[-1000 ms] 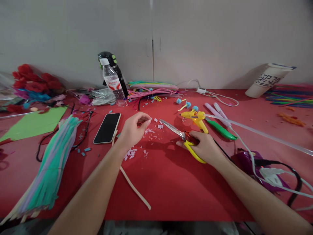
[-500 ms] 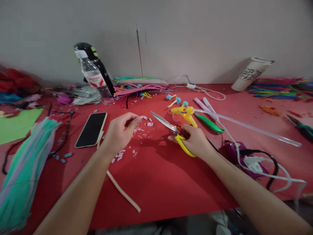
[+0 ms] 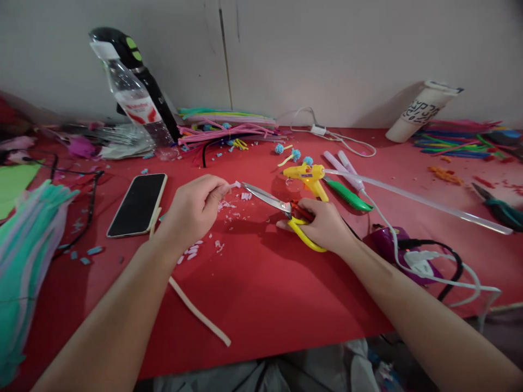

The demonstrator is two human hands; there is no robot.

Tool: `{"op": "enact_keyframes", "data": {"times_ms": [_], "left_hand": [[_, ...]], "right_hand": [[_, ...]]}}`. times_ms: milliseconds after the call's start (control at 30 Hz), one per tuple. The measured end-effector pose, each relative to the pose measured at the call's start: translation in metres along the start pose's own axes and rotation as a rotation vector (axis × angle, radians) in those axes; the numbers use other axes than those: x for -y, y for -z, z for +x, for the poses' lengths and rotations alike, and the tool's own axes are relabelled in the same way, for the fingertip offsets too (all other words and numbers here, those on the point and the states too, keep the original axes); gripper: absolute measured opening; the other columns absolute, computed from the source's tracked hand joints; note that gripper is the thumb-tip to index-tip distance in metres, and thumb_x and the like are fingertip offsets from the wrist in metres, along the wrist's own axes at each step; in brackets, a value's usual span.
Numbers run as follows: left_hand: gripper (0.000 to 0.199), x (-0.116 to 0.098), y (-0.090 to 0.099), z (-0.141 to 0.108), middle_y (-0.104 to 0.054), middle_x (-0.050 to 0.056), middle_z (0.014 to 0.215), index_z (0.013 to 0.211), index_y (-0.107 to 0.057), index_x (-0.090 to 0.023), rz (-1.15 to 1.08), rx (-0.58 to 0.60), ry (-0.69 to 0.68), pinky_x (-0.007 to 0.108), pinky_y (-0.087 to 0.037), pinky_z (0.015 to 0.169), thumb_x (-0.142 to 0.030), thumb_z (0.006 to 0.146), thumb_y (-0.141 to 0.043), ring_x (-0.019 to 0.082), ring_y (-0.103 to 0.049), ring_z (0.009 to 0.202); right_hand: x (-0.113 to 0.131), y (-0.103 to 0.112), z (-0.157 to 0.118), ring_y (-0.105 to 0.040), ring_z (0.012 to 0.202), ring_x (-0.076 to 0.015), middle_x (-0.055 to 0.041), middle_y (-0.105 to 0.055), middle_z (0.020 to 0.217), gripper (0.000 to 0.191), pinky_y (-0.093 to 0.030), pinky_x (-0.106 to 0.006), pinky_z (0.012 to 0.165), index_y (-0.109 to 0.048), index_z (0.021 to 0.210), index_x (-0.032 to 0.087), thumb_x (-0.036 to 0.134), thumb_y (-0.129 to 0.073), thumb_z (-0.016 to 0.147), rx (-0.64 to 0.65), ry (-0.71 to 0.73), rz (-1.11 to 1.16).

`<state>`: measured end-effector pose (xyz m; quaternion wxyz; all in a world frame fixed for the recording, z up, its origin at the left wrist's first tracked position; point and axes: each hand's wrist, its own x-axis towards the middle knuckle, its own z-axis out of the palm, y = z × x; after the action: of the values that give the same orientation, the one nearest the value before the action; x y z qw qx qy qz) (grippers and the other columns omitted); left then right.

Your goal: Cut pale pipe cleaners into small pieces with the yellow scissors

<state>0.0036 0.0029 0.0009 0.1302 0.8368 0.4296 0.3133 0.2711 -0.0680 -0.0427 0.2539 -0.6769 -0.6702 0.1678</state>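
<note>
My left hand (image 3: pixel 198 209) pinches a pale pink strip (image 3: pixel 234 185) between thumb and fingertips. Its tip points at the scissors. In my right hand (image 3: pixel 321 223) are scissors (image 3: pixel 267 199) with yellow and red handles, their blades directed left and close to the strip's tip. Small cut pink pieces (image 3: pixel 246 196) lie just below the blade tips, and more pieces (image 3: pixel 191 252) lie beside my left wrist. A cream-coloured strip (image 3: pixel 200 314) runs out from under my left forearm.
A phone (image 3: pixel 138 206) and a teal bundle (image 3: pixel 30 245) lie left. Behind stand a clear bottle (image 3: pixel 137 103) and pink stems (image 3: pixel 229 133). A yellow glue gun (image 3: pixel 308 177) sits beyond my right hand, a purple power strip (image 3: pixel 392 245) right, a cup (image 3: pixel 423 111) at the back.
The view has shifted slightly, so objects on the left appear further left. The scissors' tips now sit nearer the strip in my left hand. Both hands keep their hold.
</note>
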Motion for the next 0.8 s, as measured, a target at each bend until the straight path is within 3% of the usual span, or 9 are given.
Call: {"op": "enact_keyframes", "data": {"times_ms": [333, 800], "left_hand": [[0.028, -0.005, 0.004, -0.001, -0.057, 0.001, 0.073, 0.082, -0.056, -0.018, -0.001, 0.108, 0.053, 0.027, -0.038, 0.065, -0.033, 0.099, -0.041, 0.014, -0.052, 0.068], [0.026, -0.013, 0.004, -0.001, -0.053, 0.0, 0.069, 0.079, -0.052, -0.018, 0.026, 0.114, 0.059, 0.026, -0.034, 0.063, -0.031, 0.099, -0.04, 0.013, -0.048, 0.063]], "right_hand": [[0.0, -0.002, -0.001, -0.024, 0.055, -0.0087, 0.0074, -0.029, 0.056, 0.055, -0.022, -0.023, 0.047, -0.033, 0.062, 0.021, 0.056, -0.076, 0.063, 0.0, -0.012, 0.023], [-0.002, -0.003, -0.001, -0.022, 0.057, -0.0092, 0.0066, -0.029, 0.058, 0.058, -0.023, -0.024, 0.049, -0.032, 0.062, 0.021, 0.06, -0.074, 0.064, 0.011, -0.002, 0.027]]}}
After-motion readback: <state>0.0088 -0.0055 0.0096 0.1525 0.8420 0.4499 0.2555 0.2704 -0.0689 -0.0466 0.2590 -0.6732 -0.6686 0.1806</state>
